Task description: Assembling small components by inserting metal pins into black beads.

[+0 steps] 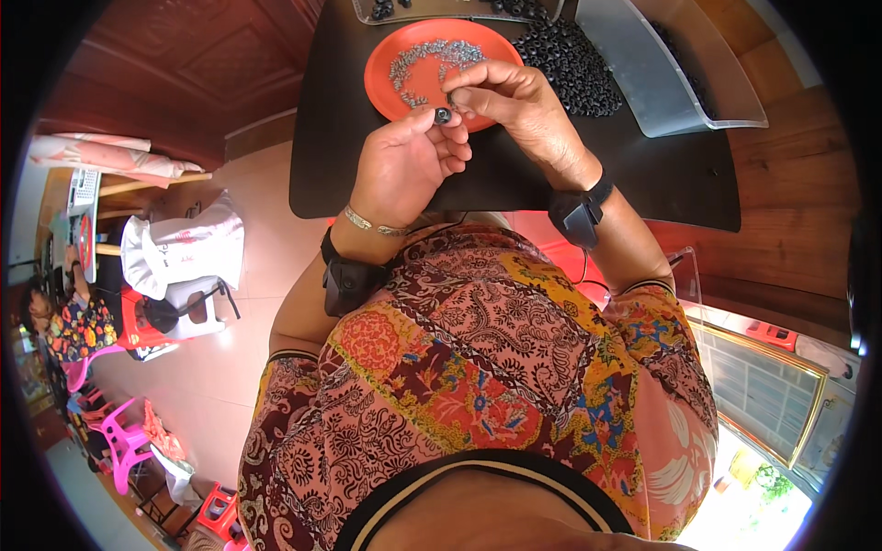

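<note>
Between the thumb and fingers of my left hand [409,161] is a small round black part [443,116] with a hole in its middle. My right hand [514,106] is just right of it, thumb and forefinger pinched on a tiny dark piece that I cannot make out clearly. Both hands are over the near rim of an orange-red plate [378,81]. Small silvery metal pieces [413,66] lie in a loose ring on that plate. Right of the plate, a heap of small black parts [574,69] is spread on the dark table [331,156].
A translucent grey bin [634,64] lies tilted at the table's right, with black parts inside. Another clear tray [432,11] stands at the far edge. At left are a white sack [188,253], a pink plastic chair [124,445] and another person [78,321] seated at work.
</note>
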Available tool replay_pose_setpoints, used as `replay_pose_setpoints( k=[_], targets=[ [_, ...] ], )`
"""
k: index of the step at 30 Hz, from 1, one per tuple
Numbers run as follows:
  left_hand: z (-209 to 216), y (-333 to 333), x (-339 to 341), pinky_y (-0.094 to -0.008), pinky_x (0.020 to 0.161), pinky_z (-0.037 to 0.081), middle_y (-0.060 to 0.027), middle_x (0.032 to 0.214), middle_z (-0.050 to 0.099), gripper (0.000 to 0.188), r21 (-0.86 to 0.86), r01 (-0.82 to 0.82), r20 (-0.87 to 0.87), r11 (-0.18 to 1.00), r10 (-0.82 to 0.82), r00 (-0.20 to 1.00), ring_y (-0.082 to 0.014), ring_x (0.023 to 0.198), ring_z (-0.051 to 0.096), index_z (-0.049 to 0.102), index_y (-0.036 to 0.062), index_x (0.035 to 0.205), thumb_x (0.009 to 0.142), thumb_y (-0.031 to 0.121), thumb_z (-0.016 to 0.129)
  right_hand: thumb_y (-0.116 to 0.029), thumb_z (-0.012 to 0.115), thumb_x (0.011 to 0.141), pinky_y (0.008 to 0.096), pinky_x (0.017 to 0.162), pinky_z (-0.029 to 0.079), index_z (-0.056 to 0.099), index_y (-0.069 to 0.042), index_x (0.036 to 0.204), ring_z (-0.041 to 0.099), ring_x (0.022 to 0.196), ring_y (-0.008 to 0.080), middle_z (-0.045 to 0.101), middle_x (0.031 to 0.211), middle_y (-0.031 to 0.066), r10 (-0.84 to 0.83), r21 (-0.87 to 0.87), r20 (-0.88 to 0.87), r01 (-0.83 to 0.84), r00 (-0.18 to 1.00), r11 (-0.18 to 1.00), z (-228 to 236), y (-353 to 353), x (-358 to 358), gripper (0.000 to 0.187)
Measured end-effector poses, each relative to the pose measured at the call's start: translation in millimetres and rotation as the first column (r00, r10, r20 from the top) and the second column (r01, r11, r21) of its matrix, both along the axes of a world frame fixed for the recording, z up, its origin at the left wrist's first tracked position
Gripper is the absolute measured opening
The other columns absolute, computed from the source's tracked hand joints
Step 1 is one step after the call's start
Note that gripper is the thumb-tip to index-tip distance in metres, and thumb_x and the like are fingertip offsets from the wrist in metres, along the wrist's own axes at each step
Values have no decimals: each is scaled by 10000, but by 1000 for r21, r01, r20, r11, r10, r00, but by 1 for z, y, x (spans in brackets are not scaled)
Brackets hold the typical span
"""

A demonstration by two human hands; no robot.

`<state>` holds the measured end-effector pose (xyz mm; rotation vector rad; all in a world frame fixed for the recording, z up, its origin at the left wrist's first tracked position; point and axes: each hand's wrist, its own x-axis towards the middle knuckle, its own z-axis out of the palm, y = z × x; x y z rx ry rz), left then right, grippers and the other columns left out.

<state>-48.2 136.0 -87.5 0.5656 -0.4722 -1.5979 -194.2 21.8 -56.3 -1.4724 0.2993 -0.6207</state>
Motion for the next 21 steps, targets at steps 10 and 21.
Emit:
replay_pose_setpoints(
  k=[10, 21],
  targets=[
    [2, 1, -4, -333, 758, 467, -90, 913, 620, 264, 79, -66, -15, 995, 68, 998, -214, 817, 597, 573, 16, 986, 946, 262, 484, 27, 648, 848, 240, 690, 522, 665, -4, 926, 632, 804, 107, 652, 874, 35, -179, -474, 139, 224, 974, 852, -2, 16, 6, 86],
    [4, 2, -11, -338, 778, 450, -78, 940, 612, 273, 101, -115, 18, 988, 114, 993, -204, 847, 585, 559, 30, 1031, 951, 269, 455, 21, 679, 811, 273, 701, 534, 676, -27, 906, 654, 786, 180, 668, 884, 81, -226, -761, 236, 324, 945, 562, -8, 12, 7, 107]
  ],
)
